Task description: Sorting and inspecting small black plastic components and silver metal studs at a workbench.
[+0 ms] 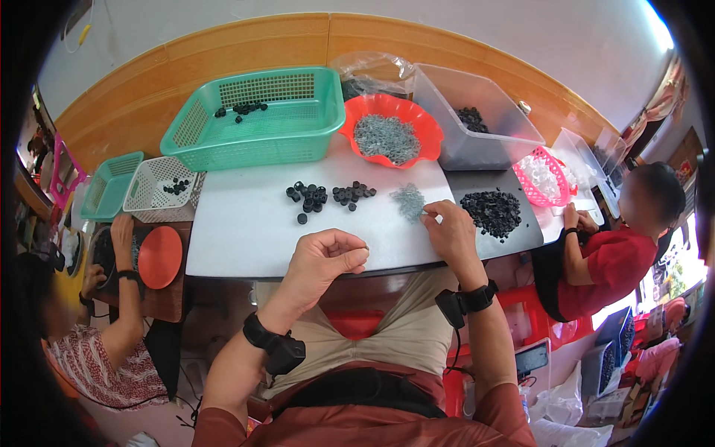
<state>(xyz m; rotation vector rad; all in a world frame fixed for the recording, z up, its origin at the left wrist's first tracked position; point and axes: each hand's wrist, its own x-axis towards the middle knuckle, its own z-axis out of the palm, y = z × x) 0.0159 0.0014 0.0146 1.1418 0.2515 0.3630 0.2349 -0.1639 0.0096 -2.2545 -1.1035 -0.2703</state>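
Note:
My left hand [326,262] is held above the front edge of the white tabletop [238,216], thumb and fingers curled together; what they hold, if anything, is hidden. At the right edge of a small heap of tiny grey, springlike pieces [408,201], my right hand [453,235] has its thumb and forefinger closed together, and whatever is between them is too small to make out. Left of that heap lie several short black round caps [309,197] in two loose clusters. A pile of small black parts [491,214] sits on a dark board just right of my right hand.
Along the back stand a green basket [257,155] with several black caps, a red scalloped bowl [430,123] of grey pieces and a clear plastic bin [488,145] with black parts. One person works at the left beside a round orange lid [159,257], another at the right near a pink basket [542,195].

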